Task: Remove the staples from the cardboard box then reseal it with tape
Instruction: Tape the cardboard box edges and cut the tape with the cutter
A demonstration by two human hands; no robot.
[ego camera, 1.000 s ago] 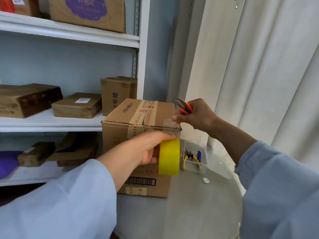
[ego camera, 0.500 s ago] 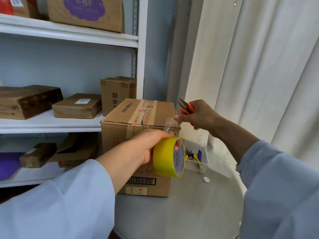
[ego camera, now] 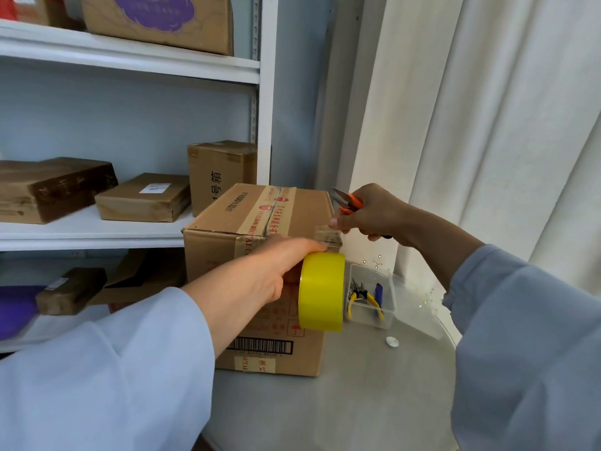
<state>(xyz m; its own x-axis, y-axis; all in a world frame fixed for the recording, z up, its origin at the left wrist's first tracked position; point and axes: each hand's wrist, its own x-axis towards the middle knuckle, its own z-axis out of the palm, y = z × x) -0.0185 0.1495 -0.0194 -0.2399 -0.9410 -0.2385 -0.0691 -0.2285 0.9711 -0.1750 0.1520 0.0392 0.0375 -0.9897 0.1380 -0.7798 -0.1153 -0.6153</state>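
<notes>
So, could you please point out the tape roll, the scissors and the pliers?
tape roll (ego camera: 322,291): head view, yellow outer band.
scissors (ego camera: 353,201): head view, orange handle.
pliers (ego camera: 374,302): head view, yellow handle in the clear tray.

Left hand (ego camera: 260,271) grips yellow tape roll (ego camera: 321,291) against cardboard box (ego camera: 260,219); right hand (ego camera: 374,213), at 3 o'clock, holds orange snips (ego camera: 349,201).
</notes>
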